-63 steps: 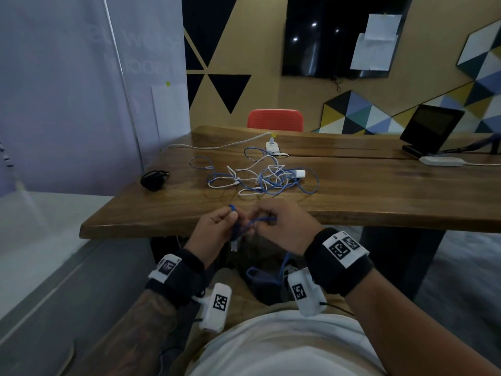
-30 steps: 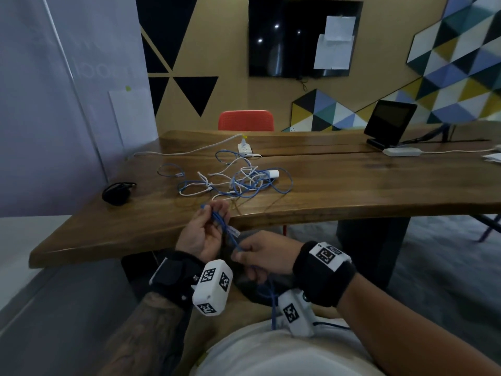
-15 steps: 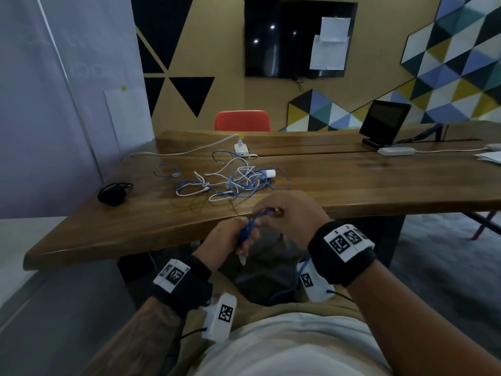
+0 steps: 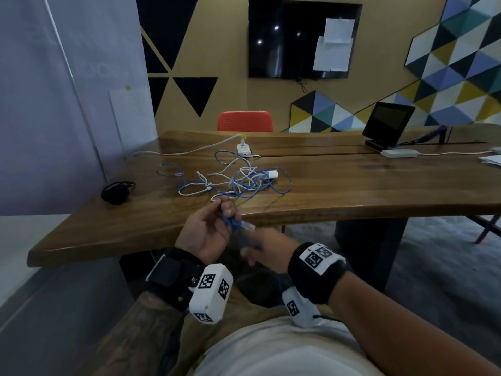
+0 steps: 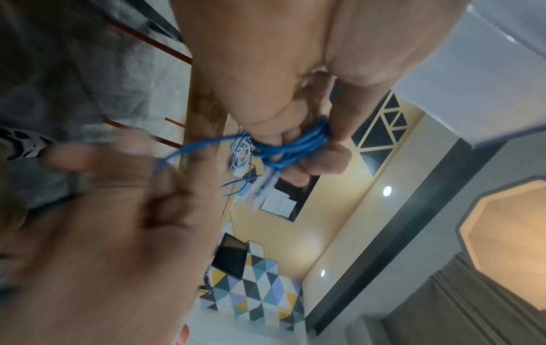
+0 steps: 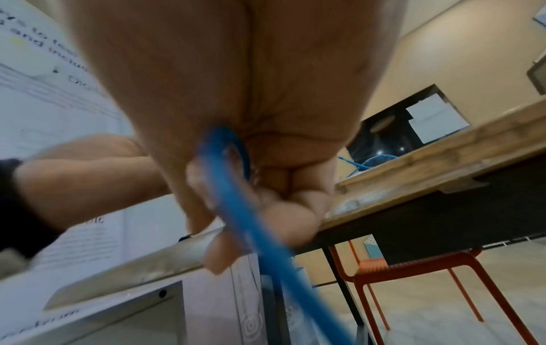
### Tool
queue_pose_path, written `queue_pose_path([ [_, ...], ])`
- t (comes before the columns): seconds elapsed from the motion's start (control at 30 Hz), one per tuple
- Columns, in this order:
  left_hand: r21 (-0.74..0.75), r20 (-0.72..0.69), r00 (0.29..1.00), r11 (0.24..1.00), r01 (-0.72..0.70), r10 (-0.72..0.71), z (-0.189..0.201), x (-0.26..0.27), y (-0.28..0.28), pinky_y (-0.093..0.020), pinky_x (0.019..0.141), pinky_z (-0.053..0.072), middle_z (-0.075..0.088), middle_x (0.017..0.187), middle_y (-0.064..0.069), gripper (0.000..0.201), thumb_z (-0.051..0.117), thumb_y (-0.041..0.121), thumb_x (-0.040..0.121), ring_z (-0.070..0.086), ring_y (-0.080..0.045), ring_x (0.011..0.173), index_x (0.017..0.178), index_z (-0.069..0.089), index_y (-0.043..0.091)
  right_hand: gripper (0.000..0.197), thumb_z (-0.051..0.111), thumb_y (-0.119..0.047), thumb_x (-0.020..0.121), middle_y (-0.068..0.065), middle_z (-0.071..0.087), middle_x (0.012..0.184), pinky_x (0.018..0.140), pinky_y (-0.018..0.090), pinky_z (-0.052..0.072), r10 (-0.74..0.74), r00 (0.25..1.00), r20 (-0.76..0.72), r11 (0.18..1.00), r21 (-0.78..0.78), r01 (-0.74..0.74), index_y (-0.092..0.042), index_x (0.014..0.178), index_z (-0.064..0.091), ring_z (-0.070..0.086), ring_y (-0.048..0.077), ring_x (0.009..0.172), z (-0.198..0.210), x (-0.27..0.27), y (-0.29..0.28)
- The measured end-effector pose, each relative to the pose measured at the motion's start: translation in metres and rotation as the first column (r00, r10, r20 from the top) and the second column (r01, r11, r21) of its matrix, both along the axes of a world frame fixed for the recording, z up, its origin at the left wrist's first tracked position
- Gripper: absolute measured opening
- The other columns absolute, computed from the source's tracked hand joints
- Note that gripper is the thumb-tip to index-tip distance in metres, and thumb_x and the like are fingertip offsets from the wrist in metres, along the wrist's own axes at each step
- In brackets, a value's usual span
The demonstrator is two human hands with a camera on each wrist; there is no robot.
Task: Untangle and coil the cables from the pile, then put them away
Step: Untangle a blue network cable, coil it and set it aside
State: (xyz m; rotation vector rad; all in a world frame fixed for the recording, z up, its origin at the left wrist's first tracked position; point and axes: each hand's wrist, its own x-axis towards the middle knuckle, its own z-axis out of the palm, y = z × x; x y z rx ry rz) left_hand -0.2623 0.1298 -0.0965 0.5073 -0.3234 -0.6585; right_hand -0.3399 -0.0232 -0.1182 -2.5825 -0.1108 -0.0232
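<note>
while held low over the lap, just short of the counter (image 4: 352, 202) edge, a small bundle of blue cable (image 4: 230, 222) being wound. left hand (image 4: 208, 234) curled round the bundle, fingers (image 5: 331, 161) and thumb clamped across several gathered turns, likely to stop the loops from springing apart; clear plug ends poking out of the grip toward the right. right hand (image 4: 267, 249) just beside it and lower, blurred with motion, fingers (image 6: 283, 224) curled round the loose run of the same cable, which passes through that fist and trails down toward the lap. seemingly kept taut between the two hands so each new turn lies snug against the last. judged as mid-coil on this one cable, with a free tail yet to wrap.

farther out on the counter, well apart from the hands, the tangled pile (image 4: 238, 180) of blue and white cables, spread in loose loops, a white plug body at its right side. much of the task thus still ahead. near the counter's left edge, a small black coiled item (image 4: 116, 192), possibly a cable already finished, though too dark to tell. beyond the pile, a white power strip (image 4: 244, 149) with its cord running left. far right, a dark screen on a stand (image 4: 387, 126); past the counter, an orange chair (image 4: 245, 121) and a wall tv (image 4: 298, 39).
</note>
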Motion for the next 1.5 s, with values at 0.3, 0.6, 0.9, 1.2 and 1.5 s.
queue_pose_path([
  [0.3, 0.233, 0.208, 0.921, 0.897, -0.375, 0.331, -0.022, 0.020, -0.004, -0.027, 0.080, 0.059, 0.072, 0.080, -0.007, 0.023, 0.041, 0.010, 0.103, 0.071, -0.017, 0.079, 0.094, 0.061, 0.006, 0.022, 0.058, -0.040, 0.096, 0.001, 0.064, 0.083, 0.072, 0.036, 0.051, 0.050, 0.996, 0.067, 0.993, -0.113, -0.042, -0.020, 0.094, 0.066, 0.060, 0.019, 0.078, 0.033, -0.018, 0.014],
  [0.6, 0.413, 0.853, 0.515, 0.716, -0.563, -0.087, -0.034, 0.006, -0.007, -0.037, 0.070, 0.051, 0.068, 0.082, -0.016, 0.028, 0.042, 0.021, 0.103, 0.063, -0.027, 0.074, 0.098, 0.067, 0.008, 0.030, 0.059, -0.009, 0.089, -0.003, 0.069, 0.082, 0.074, 0.038, 0.060, -0.015, 0.914, 0.406, 0.929, 0.344, -0.138, -0.032, 0.108, 0.064, 0.069, 0.015, 0.073, 0.042, -0.022, 0.001],
  [0.9, 0.440, 0.372, 0.898, 0.897, 0.052, -0.235, -0.002, -0.019, -0.011, -0.027, 0.057, 0.044, 0.039, 0.058, -0.003, 0.032, 0.031, 0.017, 0.092, 0.036, -0.016, 0.052, 0.087, 0.060, 0.003, 0.019, 0.066, -0.018, 0.095, -0.004, 0.074, 0.098, 0.081, 0.031, 0.054, -0.251, 0.838, 0.484, 0.888, 0.460, 0.001, -0.033, 0.103, 0.075, 0.066, 0.010, 0.088, 0.023, 0.001, -0.039],
  [1.2, 0.031, 0.078, 0.996, 0.999, -0.040, 0.037, 0.004, 0.003, 0.001, -0.033, 0.090, 0.043, 0.052, 0.075, -0.002, 0.026, 0.030, 0.012, 0.102, 0.054, -0.013, 0.065, 0.103, 0.055, 0.004, 0.023, 0.048, -0.026, 0.105, -0.005, 0.064, 0.064, 0.050, 0.026, 0.043, -0.021, 0.997, -0.080, 0.923, 0.381, 0.050, -0.019, 0.112, 0.069, 0.047, 0.011, 0.047, 0.002, -0.009, -0.005],
  [1.5, 0.309, 0.507, 0.818, 0.829, -0.466, 0.271, -0.029, 0.016, -0.006, -0.027, 0.075, 0.055, 0.065, 0.081, -0.006, 0.025, 0.038, 0.001, 0.102, 0.063, -0.015, 0.077, 0.096, 0.061, 0.007, 0.022, 0.059, -0.026, 0.089, -0.002, 0.071, 0.086, 0.078, 0.037, 0.056, 0.059, 0.973, 0.224, 0.996, 0.057, -0.074, -0.024, 0.107, 0.070, 0.064, 0.015, 0.077, 0.018, -0.016, 0.006],
])
